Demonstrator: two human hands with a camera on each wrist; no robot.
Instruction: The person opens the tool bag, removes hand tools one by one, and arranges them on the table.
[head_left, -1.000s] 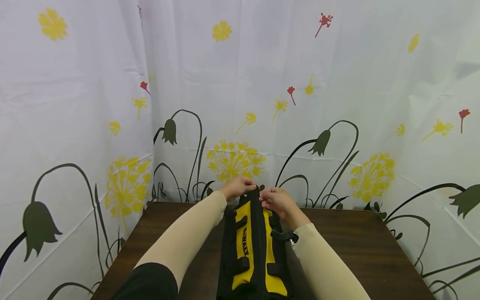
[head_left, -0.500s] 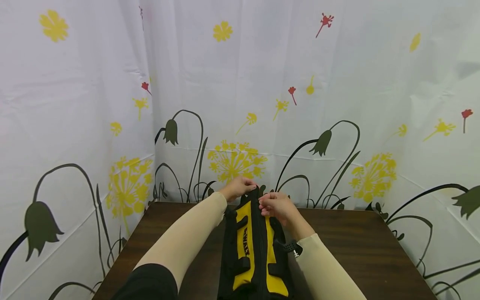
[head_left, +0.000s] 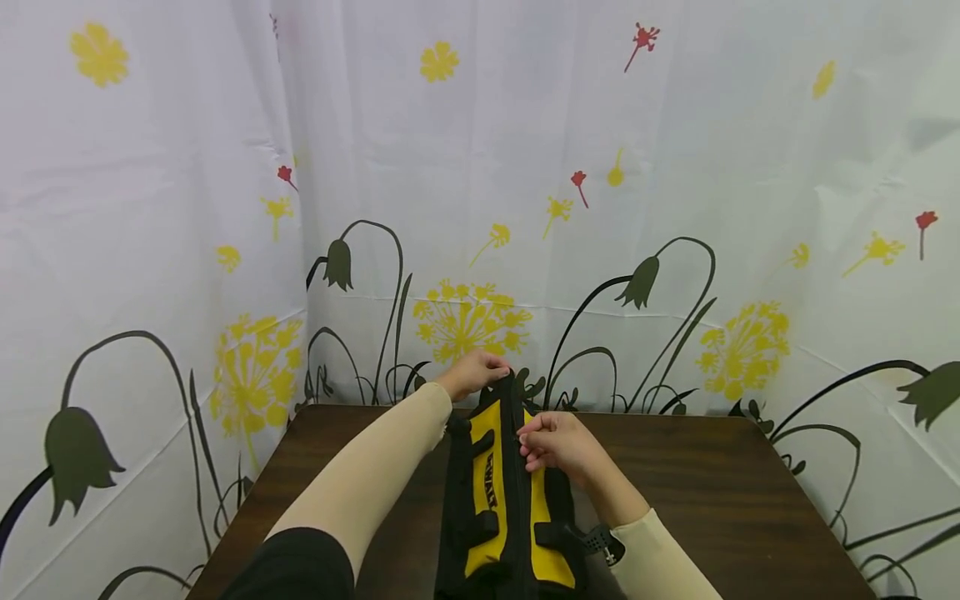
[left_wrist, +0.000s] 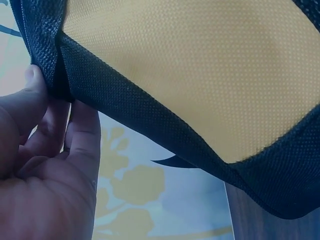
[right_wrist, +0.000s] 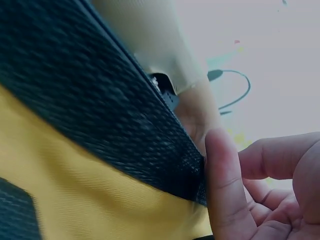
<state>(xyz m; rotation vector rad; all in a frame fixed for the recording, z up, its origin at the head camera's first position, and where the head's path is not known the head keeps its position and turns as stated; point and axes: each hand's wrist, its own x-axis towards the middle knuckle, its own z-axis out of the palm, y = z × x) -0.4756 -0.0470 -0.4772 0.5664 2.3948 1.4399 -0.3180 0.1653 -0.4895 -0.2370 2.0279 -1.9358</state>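
Observation:
A black and yellow tool bag [head_left: 495,492] lies lengthwise before me, with a dark zipper strip [head_left: 516,500] running along its top. At its far end my left hand [head_left: 472,375] pinches the bag's black corner; in the left wrist view the thumb and fingers [left_wrist: 82,130] clasp that black fabric edge. Partway down the strip, my right hand [head_left: 562,446] has thumb and forefinger brought together at the zipper line. The right wrist view has the thumb [right_wrist: 222,185] against the black edge of the bag; the zipper pull itself is hidden by the fingers.
Under the bag is a dark brown wooden table [head_left: 697,500]. A white curtain [head_left: 480,150] printed with flowers hangs right behind the table's far edge and along both sides. A black wristband [head_left: 600,542] sits on my right wrist.
My right hand has travelled along the zipper line from the bag's far end toward me. The left hand keeps its hold on the far corner.

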